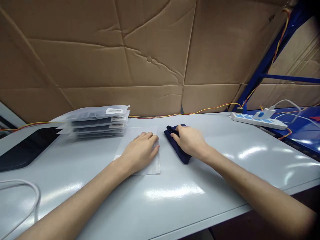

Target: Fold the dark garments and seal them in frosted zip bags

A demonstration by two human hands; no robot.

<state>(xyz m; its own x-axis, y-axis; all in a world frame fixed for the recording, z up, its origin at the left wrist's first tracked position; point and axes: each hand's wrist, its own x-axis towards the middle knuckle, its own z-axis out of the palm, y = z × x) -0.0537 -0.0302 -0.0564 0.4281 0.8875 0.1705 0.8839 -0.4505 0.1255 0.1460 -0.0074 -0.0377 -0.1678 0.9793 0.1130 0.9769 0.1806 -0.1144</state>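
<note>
A translucent plastic bag [147, 169] lies flat on the grey table [172, 210], with my left hand [141, 151] resting over it. The fingers of that hand bend down onto the bag, and whether they pinch it is hidden. To the right, my right hand [191, 140] grips the upper part of a folded dark navy cloth [178, 150], its thumb and fingers closed on the fabric. The cloth lies on the table, a gap away from the bag.
Several labelled, filled bags [97, 121] are stacked at the back left beside a black flat object [27, 146]. A white cable [36, 193] curves at the near left. A power strip [258, 120] sits at the back right. Cardboard [150, 43] stands behind the table.
</note>
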